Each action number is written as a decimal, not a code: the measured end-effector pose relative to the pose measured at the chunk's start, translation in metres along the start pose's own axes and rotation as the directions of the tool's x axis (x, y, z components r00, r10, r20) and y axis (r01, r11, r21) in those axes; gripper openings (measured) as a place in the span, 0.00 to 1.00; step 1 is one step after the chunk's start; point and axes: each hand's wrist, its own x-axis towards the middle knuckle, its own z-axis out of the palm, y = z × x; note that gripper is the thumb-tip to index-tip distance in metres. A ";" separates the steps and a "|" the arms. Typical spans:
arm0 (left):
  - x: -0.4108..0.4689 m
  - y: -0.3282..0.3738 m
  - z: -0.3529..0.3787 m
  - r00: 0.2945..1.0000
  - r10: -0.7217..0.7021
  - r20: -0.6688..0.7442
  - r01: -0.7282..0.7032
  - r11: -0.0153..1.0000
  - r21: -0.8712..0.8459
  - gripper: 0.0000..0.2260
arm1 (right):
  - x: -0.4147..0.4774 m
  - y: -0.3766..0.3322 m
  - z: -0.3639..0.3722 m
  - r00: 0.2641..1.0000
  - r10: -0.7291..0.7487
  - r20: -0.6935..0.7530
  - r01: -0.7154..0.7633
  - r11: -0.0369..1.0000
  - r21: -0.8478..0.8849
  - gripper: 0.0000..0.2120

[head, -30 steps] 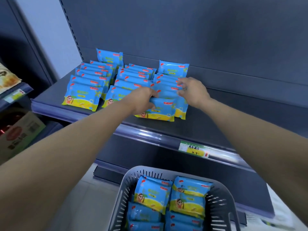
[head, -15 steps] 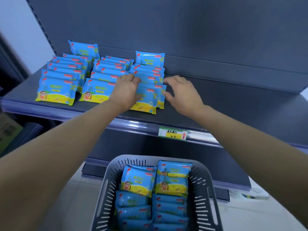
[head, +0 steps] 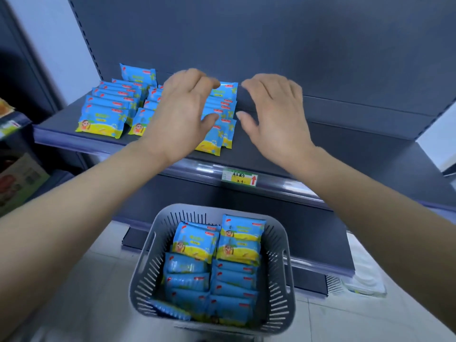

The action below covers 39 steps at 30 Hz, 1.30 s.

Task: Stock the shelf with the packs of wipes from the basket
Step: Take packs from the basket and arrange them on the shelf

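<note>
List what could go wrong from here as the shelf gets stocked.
1. The front pack of the right-hand row lies near the front edge of the shelf. The left hand, hovering open just above it, might sweep it off on the way to the basket.
2. That pack and the pack behind it sit staggered, so further packs may stack crooked.

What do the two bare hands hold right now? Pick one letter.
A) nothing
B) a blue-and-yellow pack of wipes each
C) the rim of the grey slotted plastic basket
A: the left hand and right hand show spread, empty fingers above the blue-and-yellow packs of wipes on the dark grey metal shelf; the grey slotted plastic basket sits below, untouched.
</note>
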 end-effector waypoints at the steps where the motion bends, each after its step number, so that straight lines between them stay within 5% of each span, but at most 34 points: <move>1: -0.007 0.007 -0.005 1.000 0.008 -0.001 -0.008 1.000 -0.005 0.19 | -0.006 -0.001 -0.007 1.000 -0.013 -0.021 0.013 1.000 -0.003 0.18; 4: -0.039 0.026 -0.003 0.998 0.021 0.066 -0.018 0.999 -0.046 0.19 | -0.037 -0.004 -0.015 0.999 -0.031 0.026 0.030 0.999 0.032 0.18; 9: -0.118 0.049 0.036 0.934 -0.006 0.356 0.044 0.994 -0.099 0.19 | -0.117 -0.017 0.014 0.947 -0.051 0.318 0.020 0.995 0.100 0.18; 13: -0.167 0.054 0.065 0.851 -0.063 0.521 0.116 0.991 -0.068 0.19 | -0.173 -0.028 0.049 0.768 -0.100 0.632 0.043 0.994 0.105 0.19; 17: -0.200 0.045 0.086 0.777 -0.155 0.610 0.211 0.977 -0.021 0.19 | -0.207 -0.021 0.079 0.638 -0.036 0.769 0.012 0.999 0.037 0.17; 22: -0.216 0.034 0.105 0.748 -0.191 0.635 0.238 0.971 0.012 0.19 | -0.224 -0.003 0.108 0.549 0.071 0.833 -0.023 0.997 -0.069 0.20; 29: -0.220 0.011 0.129 0.732 -0.204 0.651 0.230 0.972 0.046 0.19 | -0.232 -0.003 0.139 0.561 0.105 0.821 0.001 0.992 -0.127 0.24; 39: -0.241 -0.039 0.169 0.529 -0.265 0.806 0.189 0.963 0.192 0.21 | -0.216 -0.019 0.145 0.558 0.117 0.822 -0.022 0.992 -0.127 0.17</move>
